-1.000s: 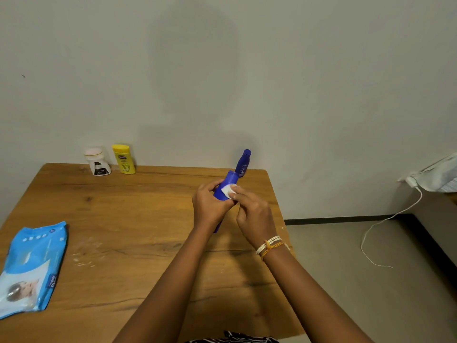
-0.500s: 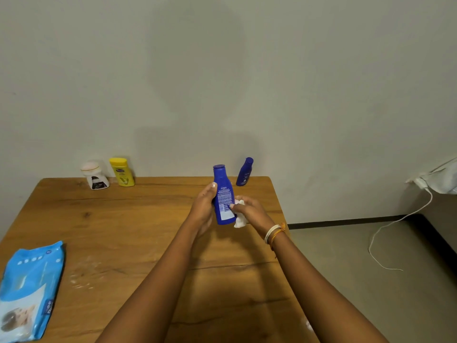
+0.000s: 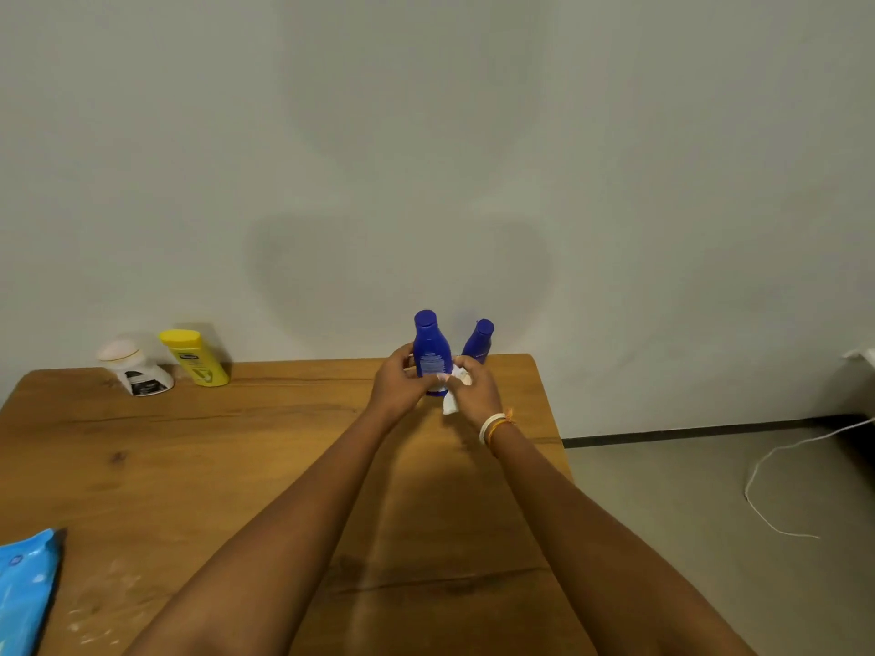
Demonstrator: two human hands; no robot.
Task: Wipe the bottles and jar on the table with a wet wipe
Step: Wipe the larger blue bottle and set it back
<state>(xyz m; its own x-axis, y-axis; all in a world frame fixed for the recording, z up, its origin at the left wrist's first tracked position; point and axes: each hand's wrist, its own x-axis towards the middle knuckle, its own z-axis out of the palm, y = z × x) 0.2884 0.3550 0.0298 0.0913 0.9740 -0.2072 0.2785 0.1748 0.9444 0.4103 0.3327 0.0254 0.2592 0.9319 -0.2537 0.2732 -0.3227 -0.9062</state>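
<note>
Left hand: your left hand point(image 3: 400, 382) is curled round the lower body of the tall blue bottle point(image 3: 430, 351), holding it upright.
Right hand: your right hand point(image 3: 473, 389) pinches the bunched white wet wipe point(image 3: 453, 391) against the bottle's right side, low down.
What changed: a second ago you held the bottle tilted, close to you, with the wipe near its top; half a second ago it was upright in mid-air; now it is further out, toward the far edge of the table point(image 3: 246, 466), beside the small blue bottle point(image 3: 479, 340).
Bottle's base: your hands hide it, so whether it rests on the wood I cannot tell.
What it means: you seem to be finishing this bottle and returning it to its place.
Near left: the blue wipe pack point(image 3: 26, 594) lies at the table's near left edge.
Far left: the yellow bottle point(image 3: 195, 357) and the white jar point(image 3: 135, 367) stand side by side by the wall, well apart from your hands.
Left to do: likely those two and perhaps the small blue bottle.
</note>
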